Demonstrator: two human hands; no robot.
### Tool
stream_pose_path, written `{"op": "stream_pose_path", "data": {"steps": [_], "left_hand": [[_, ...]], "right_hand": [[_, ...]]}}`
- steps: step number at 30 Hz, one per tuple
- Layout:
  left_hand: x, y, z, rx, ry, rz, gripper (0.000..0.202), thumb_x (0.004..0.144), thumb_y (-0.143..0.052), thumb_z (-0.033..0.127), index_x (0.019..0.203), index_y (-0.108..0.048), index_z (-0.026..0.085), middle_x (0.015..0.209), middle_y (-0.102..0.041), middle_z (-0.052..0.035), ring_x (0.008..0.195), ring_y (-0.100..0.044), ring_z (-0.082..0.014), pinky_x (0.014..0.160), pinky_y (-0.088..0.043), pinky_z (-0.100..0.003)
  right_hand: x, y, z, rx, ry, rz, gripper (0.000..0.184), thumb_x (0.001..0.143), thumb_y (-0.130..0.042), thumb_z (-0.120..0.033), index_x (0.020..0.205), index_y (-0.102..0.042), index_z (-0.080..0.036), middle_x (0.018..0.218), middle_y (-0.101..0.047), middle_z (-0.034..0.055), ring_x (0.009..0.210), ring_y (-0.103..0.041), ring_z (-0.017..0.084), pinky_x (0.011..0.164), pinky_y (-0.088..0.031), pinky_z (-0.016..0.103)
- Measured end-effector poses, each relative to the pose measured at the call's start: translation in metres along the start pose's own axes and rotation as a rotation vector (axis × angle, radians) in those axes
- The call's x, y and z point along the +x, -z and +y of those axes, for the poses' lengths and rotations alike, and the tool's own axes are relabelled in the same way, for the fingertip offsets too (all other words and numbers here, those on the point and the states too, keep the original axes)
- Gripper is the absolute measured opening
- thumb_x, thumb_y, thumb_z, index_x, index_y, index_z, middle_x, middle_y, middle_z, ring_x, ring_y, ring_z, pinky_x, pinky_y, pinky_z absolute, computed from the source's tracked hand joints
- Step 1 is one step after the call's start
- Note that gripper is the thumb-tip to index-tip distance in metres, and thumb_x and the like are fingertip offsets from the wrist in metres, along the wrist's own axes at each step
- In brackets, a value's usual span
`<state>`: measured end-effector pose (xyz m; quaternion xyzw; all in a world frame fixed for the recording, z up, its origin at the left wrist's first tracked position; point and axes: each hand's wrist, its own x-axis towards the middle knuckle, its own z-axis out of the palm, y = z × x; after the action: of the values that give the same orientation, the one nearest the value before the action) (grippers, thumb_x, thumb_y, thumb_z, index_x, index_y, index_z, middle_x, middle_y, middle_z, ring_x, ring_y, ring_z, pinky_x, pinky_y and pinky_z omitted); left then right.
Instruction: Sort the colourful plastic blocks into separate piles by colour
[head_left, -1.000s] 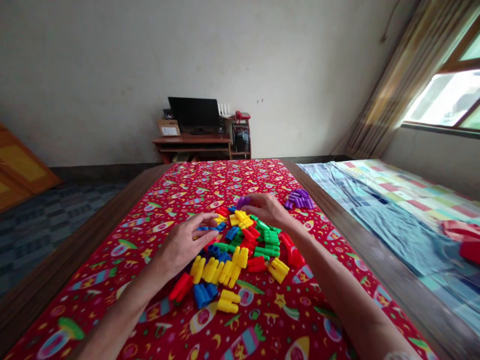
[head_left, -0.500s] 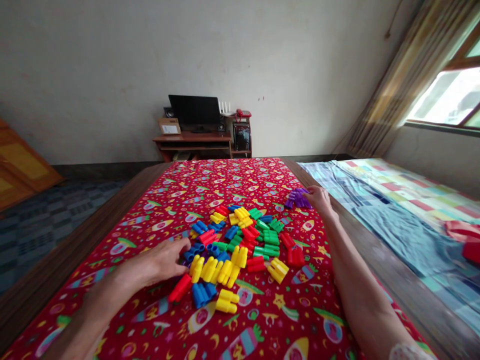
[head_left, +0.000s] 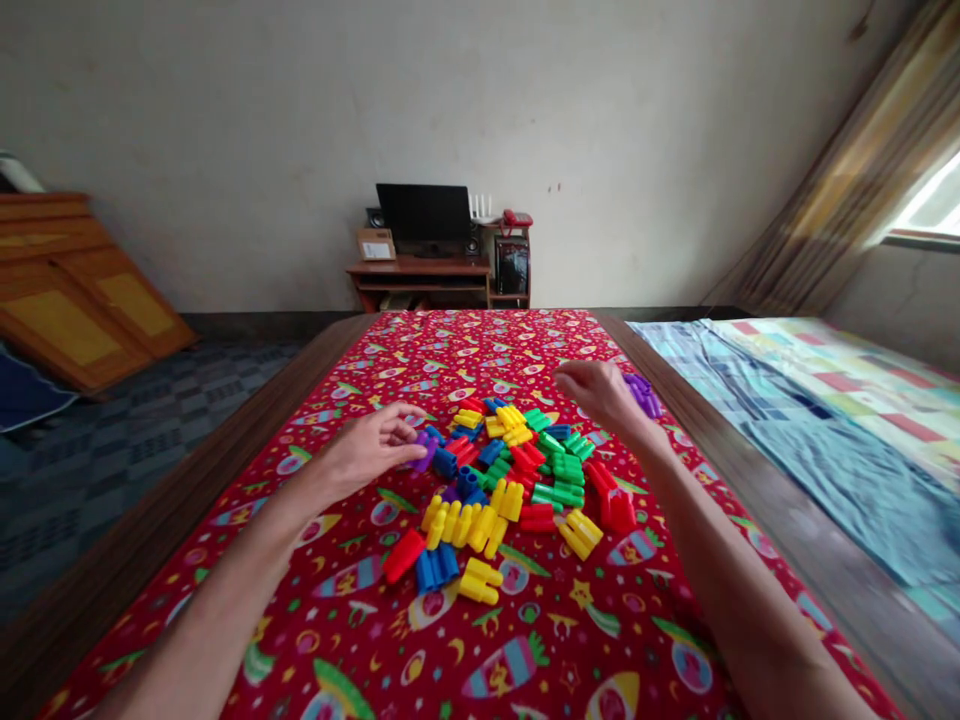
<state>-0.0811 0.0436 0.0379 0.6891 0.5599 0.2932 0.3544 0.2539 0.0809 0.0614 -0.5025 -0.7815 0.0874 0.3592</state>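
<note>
My left hand (head_left: pixel 371 450) pinches a purple toy building block (head_left: pixel 424 452) at the left side of a heap of plastic blocks. Beside that block lie blue blocks (head_left: pixel 444 462). Over the far right side of the heap is my right hand (head_left: pixel 607 395), its fingers curled together and no block showing in them. Just right of this hand, a cluster of purple blocks (head_left: pixel 643 396) rests on the cloth, partly hidden by the hand. Yellow blocks (head_left: pixel 484 527), green blocks (head_left: pixel 568 470) and red blocks (head_left: pixel 619 511) make up much of the heap between my arms.
A red patterned cloth (head_left: pixel 510 660) covers the long table, whose brown edge (head_left: pixel 262 400) shows at the left. To the right is a bed with a checked cover (head_left: pixel 847 375). A desk with a monitor (head_left: pixel 424 215) stands against the far wall, and a wooden cabinet (head_left: pixel 82 290) at left.
My right hand has let go of the purple cluster and moved left from it. My left hand has lifted away from the near-left blocks, now holding a purple block. The view has turned left.
</note>
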Motion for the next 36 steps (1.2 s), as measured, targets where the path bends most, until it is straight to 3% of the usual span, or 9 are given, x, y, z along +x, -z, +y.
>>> {"op": "stream_pose_path", "data": {"steps": [4, 9, 14, 17, 20, 23, 27, 32, 36], "left_hand": [[-0.003, -0.017, 0.016, -0.15, -0.041, 0.044, 0.06, 0.058, -0.075, 0.049, 0.106, -0.058, 0.019, 0.084, -0.069, -0.0028, 0.079, -0.068, -0.0226, 0.069, -0.055, -0.034], [-0.009, -0.046, 0.023, -0.15, -0.196, 0.016, 0.051, 0.07, -0.069, 0.046, 0.112, -0.059, 0.019, 0.102, -0.071, -0.007, 0.096, -0.068, -0.0248, 0.08, -0.057, -0.035], [-0.003, -0.054, 0.005, 0.245, -0.344, 0.16, 0.034, 0.084, -0.052, 0.04, 0.105, -0.066, 0.018, 0.111, -0.07, -0.0112, 0.105, -0.065, -0.0265, 0.096, -0.05, -0.04], [0.004, -0.051, -0.008, 0.405, -0.349, 0.124, 0.036, 0.089, -0.039, 0.035, 0.096, -0.071, 0.019, 0.104, -0.073, -0.011, 0.101, -0.066, -0.0251, 0.097, -0.049, -0.038], [0.011, -0.046, -0.017, 0.459, -0.272, 0.087, 0.04, 0.086, -0.036, 0.026, 0.104, -0.071, 0.019, 0.109, -0.073, -0.0097, 0.103, -0.066, -0.0242, 0.096, -0.049, -0.035], [0.015, -0.044, -0.024, 0.525, -0.224, 0.025, 0.043, 0.081, -0.038, 0.023, 0.109, -0.071, 0.017, 0.117, -0.071, -0.0102, 0.11, -0.064, -0.0261, 0.101, -0.047, -0.036], [0.017, -0.046, -0.033, 0.549, -0.29, -0.02, 0.045, 0.083, -0.037, 0.024, 0.114, -0.068, 0.017, 0.121, -0.068, -0.0099, 0.112, -0.063, -0.0245, 0.102, -0.046, -0.035], [0.018, -0.046, -0.043, 0.515, -0.347, -0.036, 0.041, 0.085, -0.044, 0.028, 0.119, -0.066, 0.021, 0.12, -0.068, -0.0089, 0.109, -0.064, -0.0249, 0.098, -0.048, -0.035], [0.02, -0.05, -0.045, 0.54, -0.291, -0.018, 0.047, 0.078, -0.051, 0.024, 0.124, -0.062, 0.02, 0.123, -0.066, -0.0104, 0.111, -0.063, -0.0267, 0.097, -0.049, -0.037]], "right_hand": [[-0.018, -0.041, -0.054, 0.354, 0.178, -0.302, 0.025, 0.089, -0.055, -0.031, 0.102, -0.072, -0.018, 0.087, -0.074, 0.003, 0.074, -0.065, 0.014, 0.065, -0.043, 0.021], [-0.028, -0.058, -0.074, 0.305, 0.203, -0.292, 0.022, 0.089, -0.055, -0.026, 0.102, -0.071, -0.017, 0.078, -0.072, 0.0016, 0.065, -0.061, 0.012, 0.061, -0.039, 0.02], [-0.003, -0.022, -0.012, 0.073, -0.031, 0.026, 0.022, 0.084, -0.054, -0.022, 0.093, -0.073, -0.016, 0.077, -0.072, 0.0037, 0.069, -0.063, 0.015, 0.064, -0.041, 0.023], [0.003, 0.009, 0.045, -0.139, -0.254, 0.24, 0.03, 0.08, -0.055, -0.024, 0.103, -0.072, -0.014, 0.081, -0.073, 0.0071, 0.076, -0.065, 0.019, 0.07, -0.044, 0.027], [-0.006, 0.035, 0.094, -0.243, -0.467, 0.341, 0.038, 0.075, -0.058, -0.026, 0.107, -0.071, -0.011, 0.09, -0.074, 0.0121, 0.083, -0.066, 0.023, 0.074, -0.046, 0.031], [-0.019, 0.051, 0.128, -0.183, -0.57, 0.271, 0.037, 0.07, -0.061, -0.028, 0.1, -0.074, -0.009, 0.086, -0.074, 0.0126, 0.078, -0.067, 0.024, 0.069, -0.048, 0.031], [-0.03, 0.057, 0.149, -0.073, -0.561, 0.065, 0.032, 0.068, -0.06, -0.024, 0.092, -0.077, -0.01, 0.07, -0.072, 0.0066, 0.068, -0.066, 0.021, 0.062, -0.046, 0.027], [-0.03, 0.054, 0.147, -0.216, -0.606, -0.056, 0.028, 0.062, -0.062, -0.018, 0.084, -0.079, -0.015, 0.063, -0.07, 0.0027, 0.068, -0.065, 0.02, 0.061, -0.045, 0.024], [-0.03, 0.055, 0.134, -0.324, -0.622, -0.037, 0.029, 0.066, -0.062, -0.019, 0.089, -0.079, -0.014, 0.071, -0.072, 0.0059, 0.072, -0.065, 0.02, 0.064, -0.046, 0.025]]}}
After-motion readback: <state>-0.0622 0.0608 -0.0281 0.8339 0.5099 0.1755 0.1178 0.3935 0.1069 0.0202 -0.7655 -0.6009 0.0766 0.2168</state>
